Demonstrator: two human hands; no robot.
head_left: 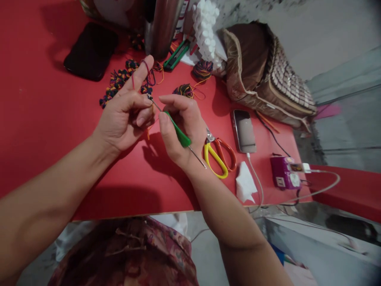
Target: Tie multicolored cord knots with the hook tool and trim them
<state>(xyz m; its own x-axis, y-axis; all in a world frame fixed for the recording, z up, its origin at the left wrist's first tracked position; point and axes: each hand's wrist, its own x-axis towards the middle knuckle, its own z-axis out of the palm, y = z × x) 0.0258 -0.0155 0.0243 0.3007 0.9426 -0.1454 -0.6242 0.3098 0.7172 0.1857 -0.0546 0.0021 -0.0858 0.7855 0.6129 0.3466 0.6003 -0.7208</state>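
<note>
My left hand (122, 109) pinches a small piece of dark yarn work (149, 96) between thumb and fingers. Its index finger points up, with a strand of dark red yarn (146, 67) looped around it. A green-handled crochet hook (181, 135) is gripped in my right hand (189, 123), its metal tip meeting the yarn at the left fingertips. The hook's other thin metal end sticks out past my right wrist. Behind my left hand lies a bumpy multicoloured crocheted strip (114, 85), partly hidden. Two small yarn balls, one nearer (183, 91) and one farther (203, 70), rest beyond my right hand.
Yellow-and-red-handled scissors (220, 159) lie beside my right wrist on the red table (119, 190). A phone (244, 131) with a cable, crumpled tissue (245, 183) and purple power adapter (281, 172) are rightward. Behind stand a brown bag (250, 59), steel flask (163, 29) and green cutter (177, 55).
</note>
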